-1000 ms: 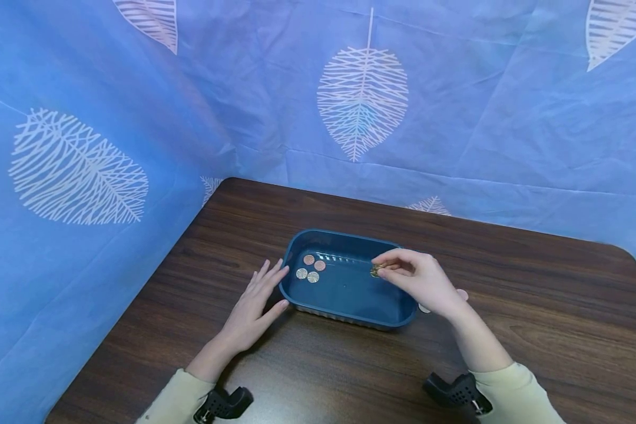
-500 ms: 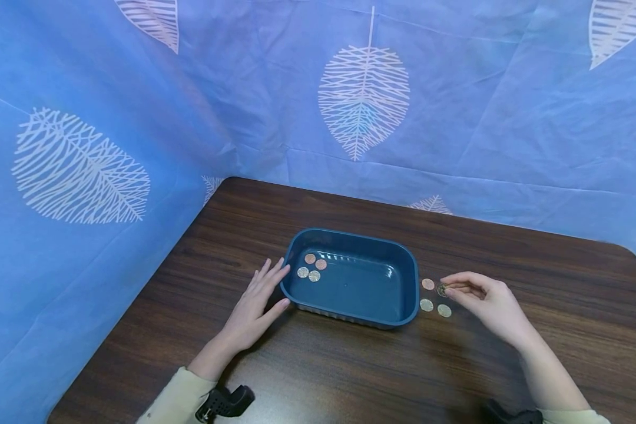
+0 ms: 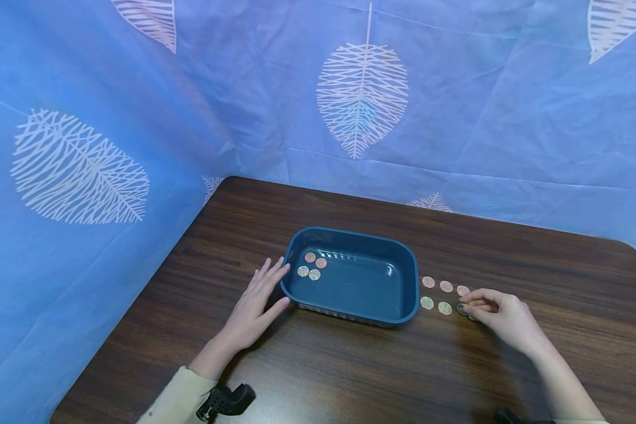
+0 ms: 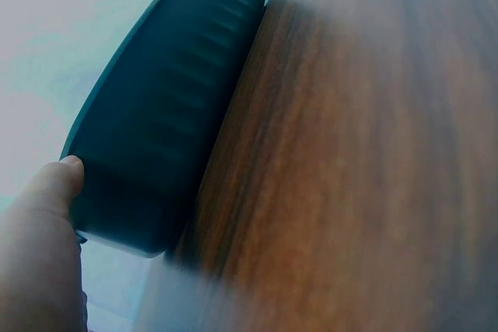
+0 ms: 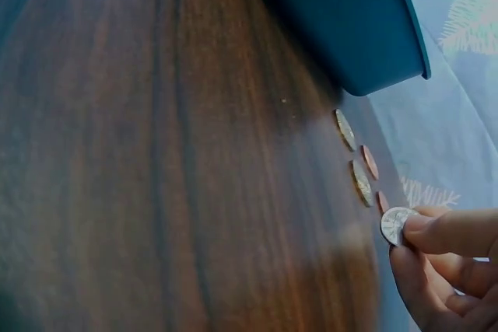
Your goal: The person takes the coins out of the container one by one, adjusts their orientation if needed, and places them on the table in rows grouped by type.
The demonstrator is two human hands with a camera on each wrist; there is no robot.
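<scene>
My right hand (image 3: 500, 318) pinches a coin (image 5: 395, 225) between thumb and fingers, over the row of coins on the table to the right of the blue bin. In the right wrist view the coin's silvery face is turned to the camera. Near it lie a copper coin (image 3: 446, 286) and a pale gold coin (image 3: 444, 308), among several laid in two rows; the hand partly hides the right end. My left hand (image 3: 251, 309) rests against the left end of the blue bin (image 3: 344, 315), fingers extended, with the thumb (image 4: 71, 169) touching its side.
Two copper coins (image 3: 321, 263) and two silvery coins (image 3: 314, 275) lie inside the bin near its left end. The dark wooden table (image 3: 339, 377) reaches back to a blue leaf-patterned curtain (image 3: 275, 88).
My right hand has moved from above the bin, with a coin, to the coins on the right, then slightly farther right along them. The left hand has stayed at the bin.
</scene>
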